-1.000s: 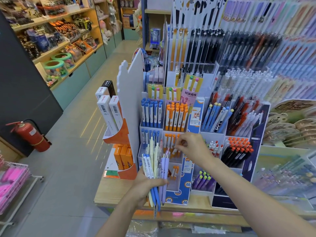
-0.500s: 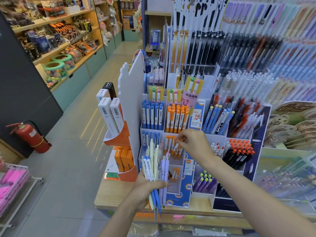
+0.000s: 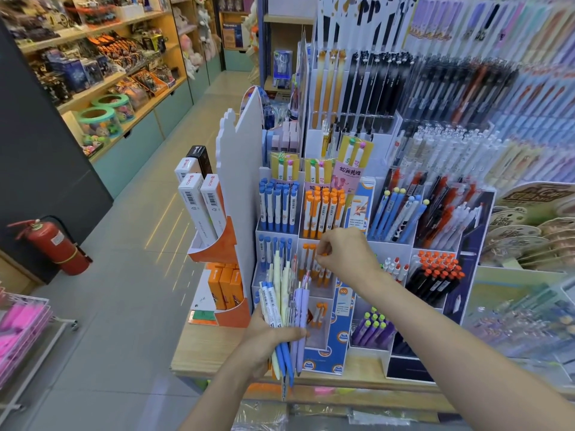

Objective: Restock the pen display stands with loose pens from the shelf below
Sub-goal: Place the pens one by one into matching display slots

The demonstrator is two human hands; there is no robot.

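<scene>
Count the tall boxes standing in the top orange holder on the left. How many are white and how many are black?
White boxes: 3
Black box: 1
Total: 4

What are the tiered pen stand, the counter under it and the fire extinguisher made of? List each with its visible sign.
Tiered pen stand: likely white plastic or coated card; thin, flat, matte divider walls.
Counter: wood or wood-look laminate; pale grain lines, smooth face.
Fire extinguisher: probably painted metal; glossy red cylinder with highlights, black hose.
</scene>
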